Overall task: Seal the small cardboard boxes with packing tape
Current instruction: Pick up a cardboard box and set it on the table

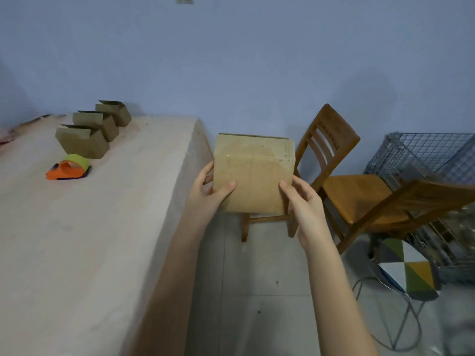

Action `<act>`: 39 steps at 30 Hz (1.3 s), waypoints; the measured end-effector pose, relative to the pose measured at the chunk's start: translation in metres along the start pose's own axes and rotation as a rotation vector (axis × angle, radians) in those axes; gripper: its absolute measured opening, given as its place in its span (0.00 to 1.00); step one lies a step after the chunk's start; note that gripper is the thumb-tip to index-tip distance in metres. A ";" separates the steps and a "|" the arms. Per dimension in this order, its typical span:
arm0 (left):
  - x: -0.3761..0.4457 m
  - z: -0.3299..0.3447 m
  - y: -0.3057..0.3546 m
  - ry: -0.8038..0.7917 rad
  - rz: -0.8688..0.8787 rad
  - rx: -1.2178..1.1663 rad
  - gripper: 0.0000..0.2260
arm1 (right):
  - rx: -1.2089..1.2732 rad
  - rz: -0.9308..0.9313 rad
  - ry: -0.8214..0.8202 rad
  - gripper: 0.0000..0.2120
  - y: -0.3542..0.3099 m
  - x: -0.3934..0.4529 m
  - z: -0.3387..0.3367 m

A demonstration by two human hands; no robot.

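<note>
Both hands hold one small cardboard box (253,176) in the air at frame centre, just right of the surface's edge and in front of a wooden chair (341,176). The left hand (209,187) grips the box's left edge, thumb curled onto the near face, fingers wrapped behind. The right hand (302,199) grips the lower right edge likewise, thumb pressed on the near face. The box's broad face is turned toward the camera, a flap seam running across its upper part.

On the pale surface (102,240), upper left of the frame, three more small boxes (84,143) stand in a diagonal row with flaps raised. Just in front of the nearest lies an orange tape dispenser (68,168) carrying a yellow-green roll. At right stand a wire cage (437,155) and a patterned stool (411,268).
</note>
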State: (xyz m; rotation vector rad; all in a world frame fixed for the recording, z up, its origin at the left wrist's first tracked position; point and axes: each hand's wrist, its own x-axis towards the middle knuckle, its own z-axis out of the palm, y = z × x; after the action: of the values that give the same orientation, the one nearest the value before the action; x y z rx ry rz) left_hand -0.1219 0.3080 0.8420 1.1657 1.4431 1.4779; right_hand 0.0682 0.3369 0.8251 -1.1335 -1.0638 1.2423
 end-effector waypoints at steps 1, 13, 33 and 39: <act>0.010 0.000 -0.002 0.000 -0.005 0.003 0.27 | -0.006 -0.004 0.003 0.17 0.000 0.008 0.004; 0.127 0.014 -0.034 0.071 -0.098 -0.005 0.26 | -0.041 0.056 -0.057 0.19 0.018 0.130 0.036; 0.287 0.001 -0.065 0.385 -0.188 -0.054 0.22 | -0.155 0.100 -0.404 0.14 0.043 0.338 0.125; 0.334 -0.031 -0.083 0.427 -0.198 -0.083 0.23 | -0.191 0.124 -0.381 0.18 0.055 0.378 0.174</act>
State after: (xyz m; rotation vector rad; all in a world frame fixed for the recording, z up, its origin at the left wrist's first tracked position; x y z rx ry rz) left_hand -0.2588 0.6214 0.7953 0.6563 1.7024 1.6917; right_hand -0.0933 0.7231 0.7912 -1.1455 -1.4384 1.5198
